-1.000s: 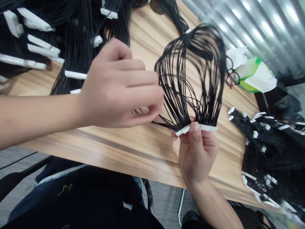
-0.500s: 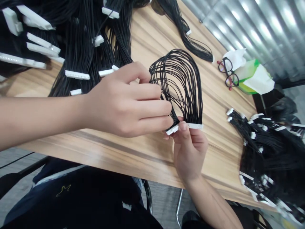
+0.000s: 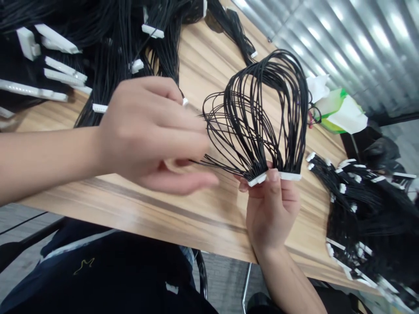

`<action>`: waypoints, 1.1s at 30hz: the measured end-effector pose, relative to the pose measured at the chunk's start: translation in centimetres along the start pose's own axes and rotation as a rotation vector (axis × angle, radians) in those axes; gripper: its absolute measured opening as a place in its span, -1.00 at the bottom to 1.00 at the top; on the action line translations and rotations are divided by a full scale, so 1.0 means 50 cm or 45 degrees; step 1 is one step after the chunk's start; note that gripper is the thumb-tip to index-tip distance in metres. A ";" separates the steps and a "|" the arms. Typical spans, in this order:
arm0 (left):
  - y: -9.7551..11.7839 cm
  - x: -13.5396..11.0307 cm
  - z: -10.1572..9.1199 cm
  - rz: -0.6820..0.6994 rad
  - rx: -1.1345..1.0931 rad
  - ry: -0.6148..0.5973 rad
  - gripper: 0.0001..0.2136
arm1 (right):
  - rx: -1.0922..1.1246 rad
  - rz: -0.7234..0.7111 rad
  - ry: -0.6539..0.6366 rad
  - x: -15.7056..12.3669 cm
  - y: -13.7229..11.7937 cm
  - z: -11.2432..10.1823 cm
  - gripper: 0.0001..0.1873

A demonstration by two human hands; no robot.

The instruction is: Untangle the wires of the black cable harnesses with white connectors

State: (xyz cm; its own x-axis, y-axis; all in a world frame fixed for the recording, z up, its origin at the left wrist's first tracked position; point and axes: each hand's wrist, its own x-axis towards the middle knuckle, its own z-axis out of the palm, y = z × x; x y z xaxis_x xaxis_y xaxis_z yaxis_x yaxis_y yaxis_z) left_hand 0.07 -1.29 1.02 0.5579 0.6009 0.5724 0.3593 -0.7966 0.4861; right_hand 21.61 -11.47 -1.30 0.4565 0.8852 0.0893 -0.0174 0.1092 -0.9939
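A bundle of thin black wires (image 3: pixel 240 109) arches upward in loops above the table. White connectors end it at the bottom: the left one (image 3: pixel 257 179) and the right one (image 3: pixel 290 176). My right hand (image 3: pixel 273 209) pinches these connectors between thumb and fingers, holding them side by side. To the left, my left hand (image 3: pixel 153 135) is blurred by motion, its thumb stretched out apart from the bent fingers. Several loose wires fan out toward its fingertips, and some pass near the gap by the thumb; whether they touch it is unclear.
A large pile of black wire harnesses (image 3: pixel 111 48) with white connectors covers the left back of the wooden table (image 3: pixel 196 218). Another harness pile (image 3: pixel 369 205) lies on the right. Partly hidden glasses (image 3: pixel 316 114) and a green-white tissue pack (image 3: pixel 343 109) sit near the corrugated metal wall (image 3: pixel 330 35).
My left hand has moved left, away from the connectors, and its thumb has come into view. My right hand has shifted slightly right with the harness, whose wires now spread wider and higher.
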 end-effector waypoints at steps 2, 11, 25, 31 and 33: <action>-0.014 0.004 0.003 0.136 0.207 0.005 -0.68 | 0.003 -0.025 0.001 -0.001 -0.001 0.000 -0.79; -0.048 -0.003 0.023 -0.071 0.145 -0.020 -0.83 | -0.043 0.075 -0.148 -0.023 0.001 -0.001 -0.81; -0.059 0.013 0.008 -0.249 0.048 -0.206 -0.86 | 0.052 0.034 -0.204 -0.025 0.013 -0.008 -0.91; -0.069 0.024 -0.005 -0.127 0.104 -0.325 -0.72 | -0.032 0.029 -0.172 -0.025 0.012 -0.011 -0.84; -0.069 0.027 -0.007 -0.094 0.003 -0.323 -0.69 | -0.032 0.005 -0.156 -0.026 0.009 -0.011 -0.82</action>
State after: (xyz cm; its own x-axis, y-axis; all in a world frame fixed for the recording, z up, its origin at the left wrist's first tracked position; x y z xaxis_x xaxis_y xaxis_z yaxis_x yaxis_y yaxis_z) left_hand -0.69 2.29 0.33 0.6998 0.6220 0.3513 0.4076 -0.7515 0.5188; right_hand 21.53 -12.81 -1.89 0.3443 0.9344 0.0915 0.0045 0.0958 -0.9954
